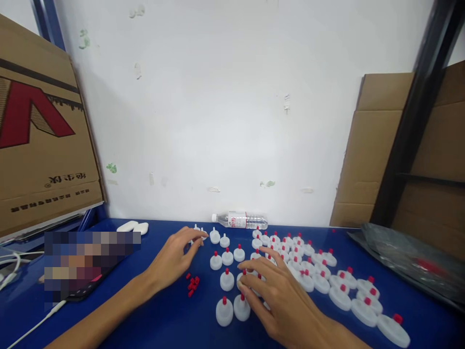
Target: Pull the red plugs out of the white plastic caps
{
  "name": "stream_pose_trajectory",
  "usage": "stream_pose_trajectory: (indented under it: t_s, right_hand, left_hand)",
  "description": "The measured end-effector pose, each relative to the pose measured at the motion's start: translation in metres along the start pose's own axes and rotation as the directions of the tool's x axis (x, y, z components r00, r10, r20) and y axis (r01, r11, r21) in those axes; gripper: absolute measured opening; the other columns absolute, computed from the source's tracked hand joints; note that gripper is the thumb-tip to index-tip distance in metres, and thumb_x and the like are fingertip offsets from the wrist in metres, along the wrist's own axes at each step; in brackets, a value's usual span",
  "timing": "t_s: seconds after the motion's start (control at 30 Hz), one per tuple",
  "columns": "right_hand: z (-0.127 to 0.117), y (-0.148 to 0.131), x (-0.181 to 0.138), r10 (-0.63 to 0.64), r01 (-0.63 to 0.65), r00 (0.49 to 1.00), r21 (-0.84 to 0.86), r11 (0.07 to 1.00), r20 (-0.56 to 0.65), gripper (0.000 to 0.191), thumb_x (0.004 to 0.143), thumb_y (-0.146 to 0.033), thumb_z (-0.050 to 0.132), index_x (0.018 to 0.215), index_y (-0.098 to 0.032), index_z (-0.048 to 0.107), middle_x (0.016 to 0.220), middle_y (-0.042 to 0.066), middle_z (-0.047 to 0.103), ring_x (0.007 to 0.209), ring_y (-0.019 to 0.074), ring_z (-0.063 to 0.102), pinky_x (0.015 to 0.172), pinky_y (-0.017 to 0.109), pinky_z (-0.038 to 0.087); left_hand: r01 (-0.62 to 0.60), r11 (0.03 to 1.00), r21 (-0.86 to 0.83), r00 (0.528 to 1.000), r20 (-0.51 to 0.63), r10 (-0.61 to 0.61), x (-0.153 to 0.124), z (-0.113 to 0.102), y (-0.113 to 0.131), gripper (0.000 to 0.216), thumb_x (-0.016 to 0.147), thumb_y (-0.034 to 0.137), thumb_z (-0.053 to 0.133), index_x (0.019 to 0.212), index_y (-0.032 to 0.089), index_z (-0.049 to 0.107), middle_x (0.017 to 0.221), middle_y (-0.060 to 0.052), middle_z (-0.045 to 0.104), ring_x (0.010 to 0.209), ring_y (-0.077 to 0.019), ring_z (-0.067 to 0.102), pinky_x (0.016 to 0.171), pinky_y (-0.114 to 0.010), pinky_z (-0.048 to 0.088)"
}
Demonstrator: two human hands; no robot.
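Observation:
My left hand (178, 253) reaches to the back of the blue table, thumb and forefinger closed at a white nozzle cap (204, 236), partly hidden by the fingertips. Close by stand other white nozzle caps (214, 236) without red tips. My right hand (274, 288) is closed, its thumb and forefinger around the small red cap (244, 273) on top of a white nozzle cap mostly hidden behind the fingers. Several red-tipped white nozzle caps (224, 312) stand around and under this hand. A small pile of loose red caps (193, 284) lies between my arms.
A clear plastic bottle (238, 220) lies against the wall. Many red-tipped white nozzle caps (364, 311) spread to the right, near a grey plastic bag (410, 261). At left are a blurred-out device (87, 271) with a cable, a white case (141, 228) and a cardboard box (47, 160).

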State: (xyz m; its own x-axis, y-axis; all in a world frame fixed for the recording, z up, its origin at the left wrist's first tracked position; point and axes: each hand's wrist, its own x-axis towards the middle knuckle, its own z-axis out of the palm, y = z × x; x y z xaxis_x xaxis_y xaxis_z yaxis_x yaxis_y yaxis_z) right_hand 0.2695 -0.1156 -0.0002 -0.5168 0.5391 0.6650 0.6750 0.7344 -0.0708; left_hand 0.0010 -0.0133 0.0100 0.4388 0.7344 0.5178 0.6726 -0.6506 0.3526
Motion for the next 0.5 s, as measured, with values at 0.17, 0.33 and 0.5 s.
stream_pose_trajectory:
  t_s: [0.17,0.33,0.5]
  right_hand:
    - [-0.001,-0.001,0.001,-0.015,0.015,1.000,0.008,1.000,0.007,0.021,0.098,-0.012,0.048,0.097,-0.020,0.067,0.105,0.004,0.071,0.097,0.0175,0.070,0.118,0.056,0.028]
    - [-0.002,-0.004,0.001,-0.028,0.028,0.999,-0.001,1.000,0.016,0.019,0.097,-0.012,0.049,0.094,-0.020,0.066,0.102,0.004,0.070,0.095,0.0168,0.070,0.118,0.053,0.030]
    - [0.000,-0.003,0.001,-0.025,0.025,1.000,0.009,1.000,0.018,0.019,0.098,-0.012,0.049,0.093,-0.020,0.064,0.103,0.003,0.071,0.095,0.0170,0.070,0.119,0.055,0.028]
  left_hand:
    - [0.111,0.992,0.061,0.994,-0.017,-0.110,0.006,-0.002,-0.022,0.041,0.102,0.037,0.041,0.135,0.019,0.058,0.098,-0.006,0.072,0.087,-0.0243,0.067,0.078,-0.035,0.051]
    - [0.114,0.991,0.075,0.992,0.048,-0.118,0.005,0.003,-0.029,0.037,0.098,0.040,0.046,0.120,0.020,0.068,0.094,-0.007,0.071,0.090,-0.0265,0.067,0.082,-0.036,0.049]
    - [0.137,0.989,0.054,0.987,0.083,-0.141,0.006,0.005,-0.031,0.021,0.095,0.034,0.049,0.101,0.022,0.066,0.083,-0.003,0.069,0.076,-0.0220,0.064,0.069,-0.030,0.045]
